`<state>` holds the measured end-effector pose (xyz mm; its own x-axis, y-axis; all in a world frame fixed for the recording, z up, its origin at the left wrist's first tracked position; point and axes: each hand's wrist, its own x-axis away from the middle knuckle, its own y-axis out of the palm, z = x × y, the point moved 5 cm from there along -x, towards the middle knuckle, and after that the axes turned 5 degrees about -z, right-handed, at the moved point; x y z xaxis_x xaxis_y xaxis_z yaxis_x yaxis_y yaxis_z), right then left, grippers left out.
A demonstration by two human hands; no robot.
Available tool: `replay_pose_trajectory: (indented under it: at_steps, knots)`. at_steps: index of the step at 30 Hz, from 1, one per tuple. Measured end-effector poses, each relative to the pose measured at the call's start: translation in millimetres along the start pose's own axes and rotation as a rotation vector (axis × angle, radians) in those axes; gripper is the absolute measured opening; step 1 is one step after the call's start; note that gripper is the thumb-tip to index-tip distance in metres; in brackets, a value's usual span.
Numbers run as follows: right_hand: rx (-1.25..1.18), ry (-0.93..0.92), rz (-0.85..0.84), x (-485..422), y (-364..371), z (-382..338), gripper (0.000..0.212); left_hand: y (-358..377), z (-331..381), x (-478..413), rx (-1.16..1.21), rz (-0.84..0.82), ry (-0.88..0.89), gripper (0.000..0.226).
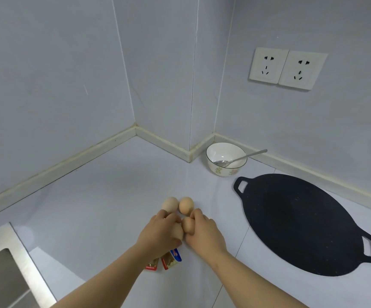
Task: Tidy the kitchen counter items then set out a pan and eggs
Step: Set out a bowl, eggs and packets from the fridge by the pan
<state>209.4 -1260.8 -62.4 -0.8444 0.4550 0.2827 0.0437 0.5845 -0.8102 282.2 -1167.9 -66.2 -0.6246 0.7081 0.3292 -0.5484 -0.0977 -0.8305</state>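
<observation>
Eggs are being set out, pan [300, 223] already placed: left hand [160, 235] and right hand [202, 232], side by side, each seemingly grip an egg [187, 224] beside two eggs [170, 204] on the tabletop [113, 185]; next, release gently so none rolls.

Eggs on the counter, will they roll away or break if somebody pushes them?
Probably they would roll: the pale egg and the browner egg are rounded and lie loose on a smooth, flat counter. Being egg-shaped, they would likely curve rather than go straight. Shells may crack under a hard push.
</observation>
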Motion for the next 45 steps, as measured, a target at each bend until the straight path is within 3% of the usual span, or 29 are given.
replay_pose_trajectory:
  at_steps: [5,11,19,25,32,45]
  knots:
    - [0.047,-0.019,-0.019,-2,3,0,0.044,1,-2,-4,-0.006,-0.028,0.004,0.039]
    - [-0.098,-0.005,-0.015,0,-4,8,0.032,-9,11,-6,-0.068,0.02,0.048,0.041]
    - [-0.427,0.1,0.239,-23,-61,28,0.033,-59,49,-52,0.231,0.261,0.124,0.05]
    - [-0.432,0.164,0.245,-63,-79,43,0.035,-61,54,-120,0.133,0.091,0.048,0.051]
    - [-0.442,0.291,0.228,-94,-69,64,0.036,-45,54,-167,-0.032,-0.044,0.151,0.054]
    - [-0.372,0.308,0.228,-110,-61,71,0.043,-38,50,-179,-0.022,-0.082,0.194,0.057]
